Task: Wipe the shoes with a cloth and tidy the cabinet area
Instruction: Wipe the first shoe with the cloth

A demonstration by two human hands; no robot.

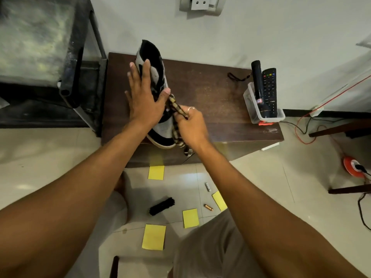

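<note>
Wiping looks to be the step in hand. A metal rack stands far left, just beside the cabinet; the left hand lies flat on the shoe, fingers straight, steadying it on the cabinet's left side; the right hand is curled tight round the striped cloth, which touches the shoe. Next, I judge, the cloth must be drawn along the shoe without tipping it; a clear box stands well apart, right; a brush and yellow notes litter the near floor.
</note>
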